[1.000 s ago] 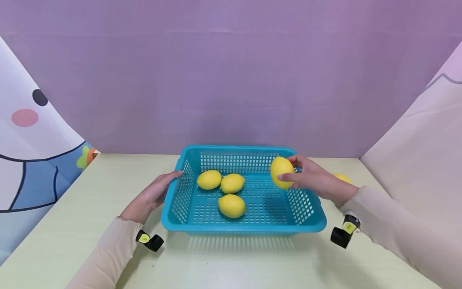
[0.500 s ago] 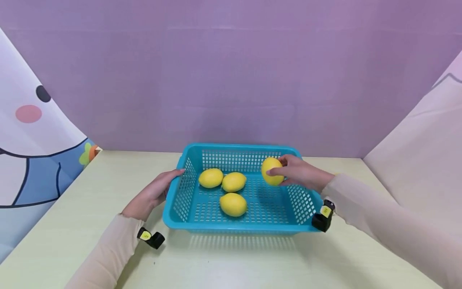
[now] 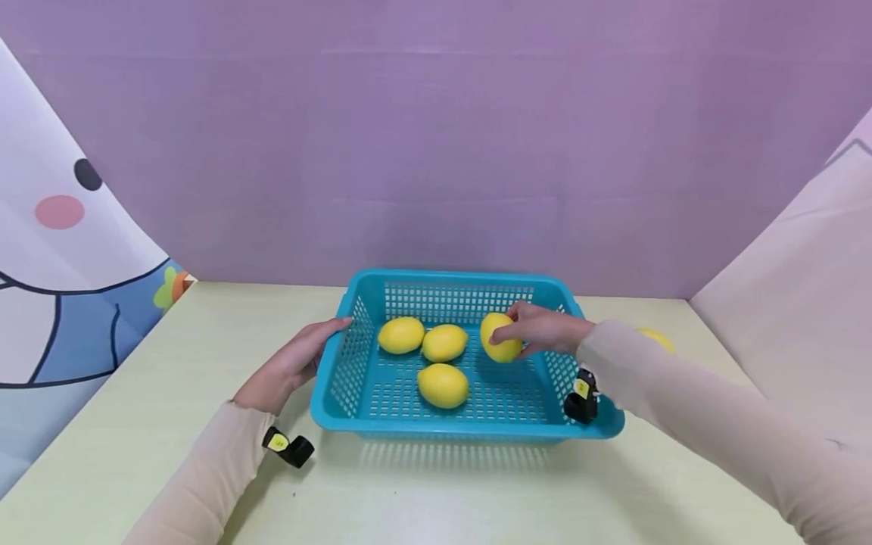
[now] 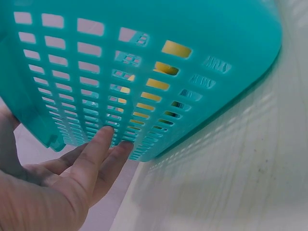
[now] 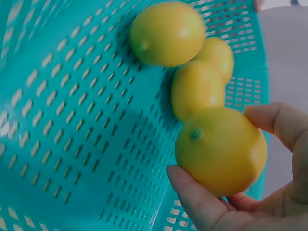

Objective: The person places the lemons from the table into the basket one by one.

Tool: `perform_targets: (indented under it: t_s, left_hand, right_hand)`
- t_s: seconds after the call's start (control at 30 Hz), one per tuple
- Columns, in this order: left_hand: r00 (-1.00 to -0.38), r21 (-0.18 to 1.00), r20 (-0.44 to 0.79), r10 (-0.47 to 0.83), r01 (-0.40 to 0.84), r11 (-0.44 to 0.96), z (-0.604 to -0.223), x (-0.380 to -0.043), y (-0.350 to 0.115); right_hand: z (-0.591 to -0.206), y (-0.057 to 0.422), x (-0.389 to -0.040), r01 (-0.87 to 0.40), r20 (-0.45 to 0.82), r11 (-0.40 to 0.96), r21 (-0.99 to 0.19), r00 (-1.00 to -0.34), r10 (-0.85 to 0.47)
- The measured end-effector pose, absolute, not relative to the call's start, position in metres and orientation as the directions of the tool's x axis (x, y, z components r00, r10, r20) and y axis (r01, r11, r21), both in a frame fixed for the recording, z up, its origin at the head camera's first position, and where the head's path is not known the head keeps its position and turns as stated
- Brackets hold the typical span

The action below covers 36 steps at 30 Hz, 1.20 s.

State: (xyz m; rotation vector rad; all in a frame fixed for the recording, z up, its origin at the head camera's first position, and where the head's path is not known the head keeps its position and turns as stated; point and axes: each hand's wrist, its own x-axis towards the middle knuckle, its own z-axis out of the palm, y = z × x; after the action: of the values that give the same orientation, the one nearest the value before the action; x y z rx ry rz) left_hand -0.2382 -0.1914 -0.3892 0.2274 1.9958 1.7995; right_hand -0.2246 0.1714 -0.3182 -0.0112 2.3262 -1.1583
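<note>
A turquoise plastic basket (image 3: pixel 470 431) with slotted walls stands on the table. My left hand (image 3: pixel 293 363) holds its left side, thumb over the rim and fingertips (image 4: pixel 103 137) against the outer wall. Over the basket's right half, my right hand (image 3: pixel 548 329) grips a yellow lemon (image 3: pixel 499 338) between thumb and fingers. In the right wrist view that held lemon (image 5: pixel 221 151) shows its greenish tip and overlaps the lemons behind it. Inside on the basket floor lie three more: a back-left lemon (image 3: pixel 401 335), a middle lemon (image 3: pixel 445 344) and a front lemon (image 3: pixel 443 385).
Another lemon (image 3: pixel 657 340) lies on the table (image 3: pixel 409 503) right of the basket, partly hidden by my right sleeve. A purple cloth backdrop (image 3: pixel 436 151) rises behind the table. Printed cloth hangs at the left and pale cloth at the right.
My right hand has moved left and slightly down with the lemon, farther over the basket. The left hand stays on the basket's left side. The three lemons inside lie as before.
</note>
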Motion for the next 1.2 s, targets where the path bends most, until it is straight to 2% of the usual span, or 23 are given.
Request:
perform_targets:
  t_s: [0.3, 0.63, 0.87, 1.2]
  left_hand:
    - [-0.888, 0.975, -0.215, 0.406, -0.173, 0.137, -0.390, -0.240, -0.191]
    - [-0.885, 0.978, -0.204, 0.419, -0.166, 0.125, -0.390, -0.240, -0.192]
    - [-0.890, 0.978, -0.204, 0.408, -0.169, 0.122, -0.391, -0.239, -0.191]
    - [-0.888, 0.980, -0.193, 0.418, -0.154, 0.126, -0.391, -0.239, -0.190]
  right_hand:
    - [-0.328, 0.163, -0.232, 0.220, -0.533, 0.698, -0.682, -0.803, -0.268]
    - [-0.343, 0.154, -0.240, 0.194, -0.565, 0.769, -0.609, -0.787, -0.248]
    - [-0.346, 0.151, -0.239, 0.183, -0.560, 0.804, -0.565, -0.801, -0.211]
    - [-0.347, 0.152, -0.238, 0.202, -0.549, 0.783, -0.589, -0.810, -0.205]
